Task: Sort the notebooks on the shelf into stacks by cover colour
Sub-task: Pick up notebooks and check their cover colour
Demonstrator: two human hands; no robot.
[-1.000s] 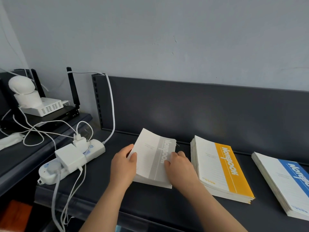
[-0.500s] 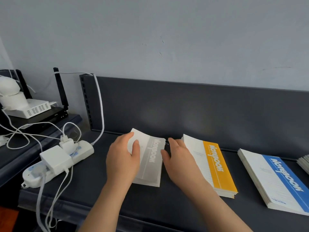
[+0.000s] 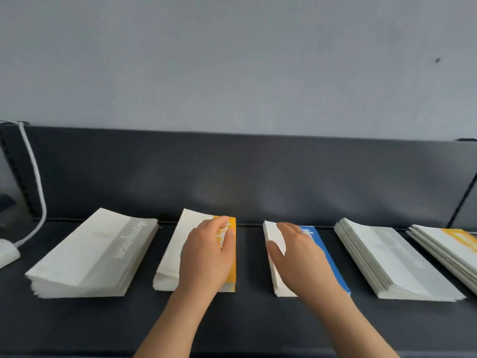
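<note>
We've left grey stack [image 3: 93, 254]: left hand [image 3: 206, 257] relaxed on yellow stack [image 3: 170, 254], right hand [image 3: 302, 259] flat on blue stack [image 3: 278, 282]. Far-right stacks [image 3: 392, 259] likely unmerged.

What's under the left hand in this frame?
The left hand rests on the orange-striped notebook stack; its cover's middle and most lettering are hidden beneath the hand.

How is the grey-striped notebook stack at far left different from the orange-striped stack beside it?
The grey-striped stack has a grey band; the orange-striped stack has an orange one. The grey-striped stack lies untouched; the left hand rests on the orange-striped stack. Both have white covers and lie flat on the shelf.
</note>
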